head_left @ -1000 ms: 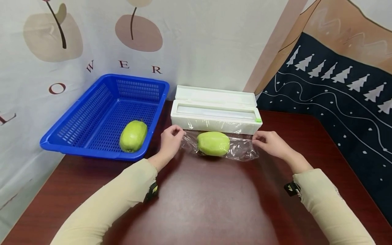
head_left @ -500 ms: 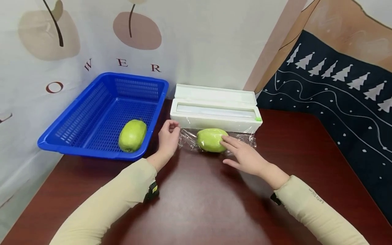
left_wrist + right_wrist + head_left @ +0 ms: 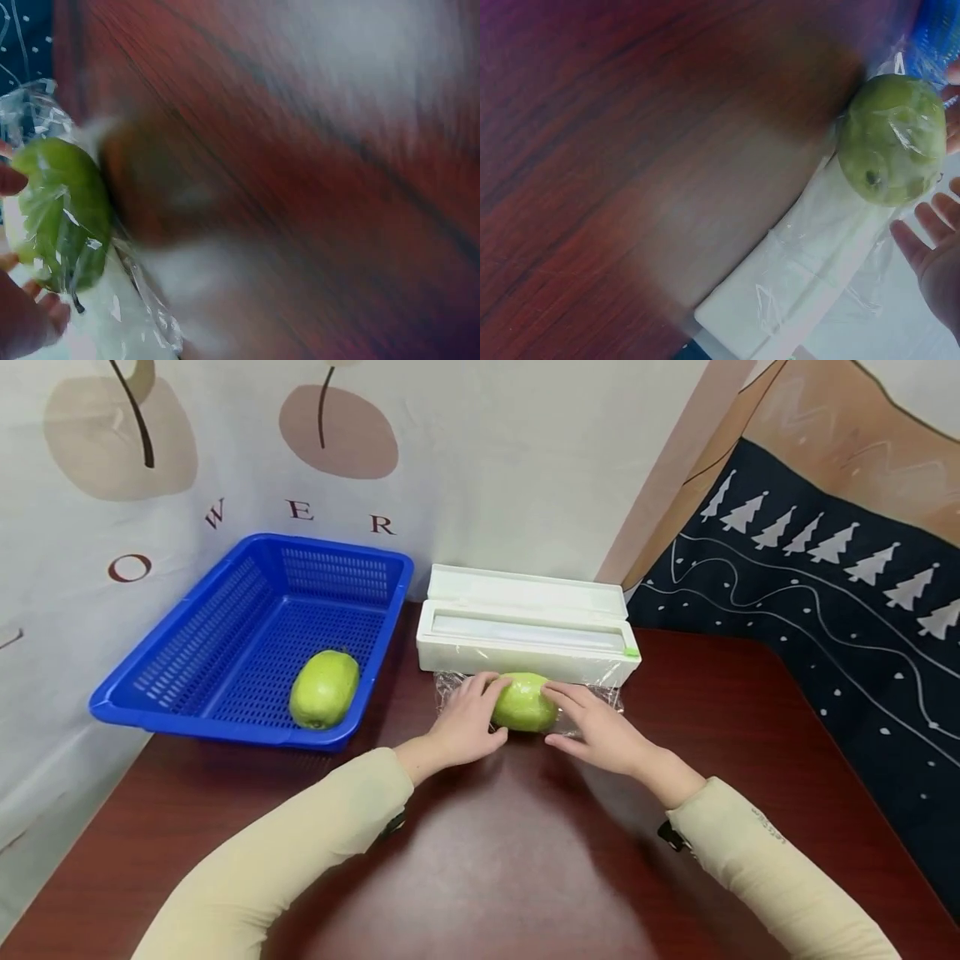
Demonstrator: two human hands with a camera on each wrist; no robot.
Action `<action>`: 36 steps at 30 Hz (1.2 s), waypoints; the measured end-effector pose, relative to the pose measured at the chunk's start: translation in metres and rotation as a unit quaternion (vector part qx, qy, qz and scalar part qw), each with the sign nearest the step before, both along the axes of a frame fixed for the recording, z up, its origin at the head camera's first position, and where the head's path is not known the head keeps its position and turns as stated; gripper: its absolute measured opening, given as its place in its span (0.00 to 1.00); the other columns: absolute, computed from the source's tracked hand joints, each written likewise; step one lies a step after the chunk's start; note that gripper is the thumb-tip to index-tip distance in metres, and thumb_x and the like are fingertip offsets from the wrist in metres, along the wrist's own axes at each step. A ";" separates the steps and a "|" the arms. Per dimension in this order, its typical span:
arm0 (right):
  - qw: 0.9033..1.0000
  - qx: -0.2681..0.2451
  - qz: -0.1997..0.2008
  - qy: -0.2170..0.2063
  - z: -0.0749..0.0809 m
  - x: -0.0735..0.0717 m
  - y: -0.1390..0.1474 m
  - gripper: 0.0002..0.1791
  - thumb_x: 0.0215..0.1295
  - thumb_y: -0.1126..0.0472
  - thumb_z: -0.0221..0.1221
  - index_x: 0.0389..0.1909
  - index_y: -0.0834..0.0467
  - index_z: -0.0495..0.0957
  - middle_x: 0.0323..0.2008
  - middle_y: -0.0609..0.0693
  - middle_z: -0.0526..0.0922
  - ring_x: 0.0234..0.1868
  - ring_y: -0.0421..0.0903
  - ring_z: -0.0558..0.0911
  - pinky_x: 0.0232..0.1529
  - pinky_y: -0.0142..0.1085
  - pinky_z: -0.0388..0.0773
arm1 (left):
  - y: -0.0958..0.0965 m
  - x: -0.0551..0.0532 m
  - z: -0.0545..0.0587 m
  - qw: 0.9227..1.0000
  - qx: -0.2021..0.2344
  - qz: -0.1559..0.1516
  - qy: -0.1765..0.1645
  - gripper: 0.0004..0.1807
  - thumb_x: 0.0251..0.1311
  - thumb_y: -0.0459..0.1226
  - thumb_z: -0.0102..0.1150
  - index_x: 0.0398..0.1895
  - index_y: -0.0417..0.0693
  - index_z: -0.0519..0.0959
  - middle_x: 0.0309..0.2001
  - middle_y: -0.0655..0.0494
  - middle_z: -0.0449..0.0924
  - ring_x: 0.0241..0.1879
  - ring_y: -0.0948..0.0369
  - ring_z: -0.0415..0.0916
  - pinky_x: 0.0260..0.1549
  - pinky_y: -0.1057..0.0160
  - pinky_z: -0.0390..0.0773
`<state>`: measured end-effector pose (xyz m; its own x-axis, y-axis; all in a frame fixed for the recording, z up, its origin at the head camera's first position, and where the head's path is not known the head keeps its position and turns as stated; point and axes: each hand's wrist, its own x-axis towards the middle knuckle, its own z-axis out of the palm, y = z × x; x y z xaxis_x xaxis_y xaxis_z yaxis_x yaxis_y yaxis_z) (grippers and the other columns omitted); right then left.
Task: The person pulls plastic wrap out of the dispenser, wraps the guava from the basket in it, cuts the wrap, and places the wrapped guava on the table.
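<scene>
An oval green melon (image 3: 527,702) wrapped in clear plastic film (image 3: 611,697) lies on the table in front of a white wrap box (image 3: 525,652). My left hand (image 3: 468,720) is at the melon's left side, its fingertips on the film. My right hand (image 3: 603,731) touches the right side with fingers nearly straight and thumb apart. In the left wrist view the film clings in creases over the melon (image 3: 64,214), with a short dark stem at one end. In the right wrist view the right hand's fingers (image 3: 930,225) are spread beside the wrapped melon (image 3: 892,142).
To the left stands a blue plastic basket (image 3: 225,727) with a second green melon (image 3: 325,689) inside. The wrap box's lid (image 3: 528,589) is up, with a green slider (image 3: 632,652) at its right end. Printed cloths hang behind the reddish-brown table (image 3: 487,877).
Both hands have let go of the film's ends and come inward to the melon, the right one first, then the left. The film has settled lower around the fruit.
</scene>
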<state>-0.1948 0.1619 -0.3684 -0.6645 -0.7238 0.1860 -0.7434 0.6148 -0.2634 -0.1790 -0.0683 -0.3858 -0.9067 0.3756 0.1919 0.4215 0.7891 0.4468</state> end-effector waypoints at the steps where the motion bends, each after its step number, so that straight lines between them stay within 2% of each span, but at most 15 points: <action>1: 1.000 0.001 -0.004 -0.006 -0.001 -0.001 -0.001 0.37 0.58 0.53 0.63 0.65 0.65 0.63 0.63 0.61 0.67 0.65 0.56 0.67 0.64 0.48 0.65 | -0.001 -0.003 -0.002 1.000 0.000 0.000 -0.014 0.38 0.49 0.40 0.62 0.66 0.46 0.62 0.63 0.45 0.62 0.63 0.49 0.60 0.62 0.48 0.63; 7: 0.999 -0.008 -0.021 -0.038 -0.006 -0.010 -0.002 0.41 0.54 0.53 0.66 0.66 0.65 0.61 0.64 0.61 0.65 0.66 0.56 0.64 0.65 0.50 0.63 | -0.008 -0.022 -0.010 0.997 0.047 -0.032 -0.043 0.39 0.46 0.39 0.68 0.63 0.47 0.64 0.59 0.46 0.64 0.59 0.50 0.63 0.60 0.49 0.66; 12: 0.999 -0.019 -0.016 -0.024 -0.011 -0.019 -0.006 0.44 0.49 0.55 0.70 0.65 0.65 0.61 0.62 0.61 0.64 0.63 0.56 0.64 0.62 0.49 0.66 | -0.011 -0.032 -0.013 0.995 0.068 -0.043 -0.065 0.39 0.43 0.38 0.71 0.61 0.48 0.64 0.59 0.47 0.63 0.59 0.50 0.61 0.59 0.48 0.66; 15: 1.000 -0.017 -0.023 -0.007 -0.014 -0.024 -0.009 0.43 0.46 0.57 0.71 0.62 0.64 0.62 0.59 0.60 0.65 0.61 0.55 0.66 0.59 0.48 0.69 | -0.011 -0.035 -0.013 0.995 0.069 -0.046 -0.063 0.40 0.42 0.39 0.73 0.60 0.48 0.64 0.58 0.47 0.62 0.59 0.49 0.60 0.57 0.47 0.67; 20: 0.999 -0.017 -0.046 -0.005 -0.015 -0.031 -0.014 0.39 0.45 0.58 0.72 0.59 0.62 0.65 0.54 0.58 0.67 0.56 0.54 0.67 0.56 0.48 0.71 | -0.009 -0.038 -0.012 0.995 0.069 -0.052 -0.056 0.37 0.43 0.38 0.72 0.58 0.48 0.65 0.56 0.47 0.64 0.58 0.49 0.61 0.56 0.48 0.68; 25: 0.998 -0.033 -0.044 -0.014 -0.017 -0.034 -0.015 0.40 0.44 0.59 0.72 0.59 0.62 0.65 0.54 0.59 0.67 0.57 0.55 0.67 0.58 0.50 0.69 | -0.011 -0.042 -0.012 0.992 0.094 -0.053 -0.061 0.33 0.44 0.36 0.72 0.55 0.47 0.67 0.54 0.47 0.67 0.58 0.49 0.63 0.58 0.48 0.66; 29: 0.998 -0.027 -0.048 -0.019 -0.018 -0.035 -0.016 0.44 0.42 0.58 0.74 0.60 0.63 0.63 0.55 0.60 0.65 0.58 0.57 0.66 0.58 0.51 0.69 | -0.012 -0.045 -0.010 0.991 0.100 -0.058 -0.069 0.31 0.46 0.39 0.70 0.55 0.48 0.68 0.53 0.47 0.67 0.57 0.49 0.64 0.57 0.48 0.67; 36: 0.998 -0.025 -0.051 -0.021 -0.017 -0.040 -0.018 0.44 0.39 0.59 0.75 0.57 0.64 0.63 0.54 0.62 0.65 0.57 0.59 0.66 0.58 0.53 0.68 | -0.010 -0.045 -0.009 0.991 0.092 -0.055 -0.079 0.36 0.43 0.41 0.70 0.58 0.49 0.66 0.54 0.46 0.65 0.56 0.49 0.62 0.55 0.48 0.69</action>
